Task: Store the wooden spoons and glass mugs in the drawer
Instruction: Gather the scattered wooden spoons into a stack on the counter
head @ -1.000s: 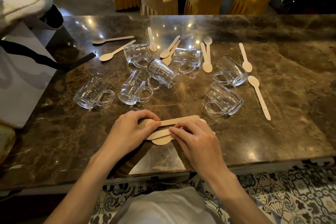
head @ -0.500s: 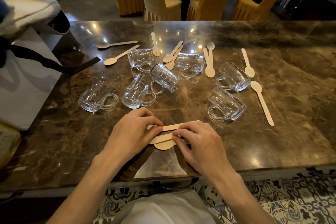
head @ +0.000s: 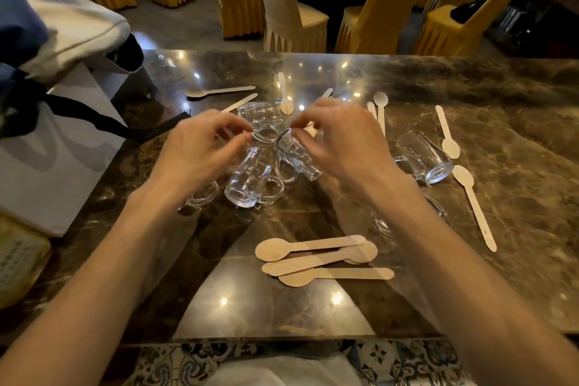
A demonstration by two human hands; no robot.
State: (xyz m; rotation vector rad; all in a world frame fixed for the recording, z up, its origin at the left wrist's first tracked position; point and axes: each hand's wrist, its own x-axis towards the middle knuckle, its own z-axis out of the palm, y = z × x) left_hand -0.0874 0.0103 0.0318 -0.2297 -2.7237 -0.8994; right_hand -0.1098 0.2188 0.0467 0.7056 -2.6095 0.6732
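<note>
Both hands gone from the bundle of wooden spoons point(head: 322, 258), now left lying in a loose stack near the front edge of the marble table point(head: 517, 103). Reaching instead over the cluster of glass mugs point(head: 250, 182), farther back from that bundle. Left hand point(head: 200, 147) with fingers curled and half spread, empty, just short of a mug handle. Right hand point(head: 341, 138) curled the same way, fingertips at the base of a tipped mug point(head: 297, 153) (touching or only near, hard to tell through the blur). Loose spoons point(head: 474, 207) scattered right of and behind the bundle. No drawer in view. Probably a switch from gathering spoons to picking up mugs; nothing stored yet, most of the job ahead.
</note>
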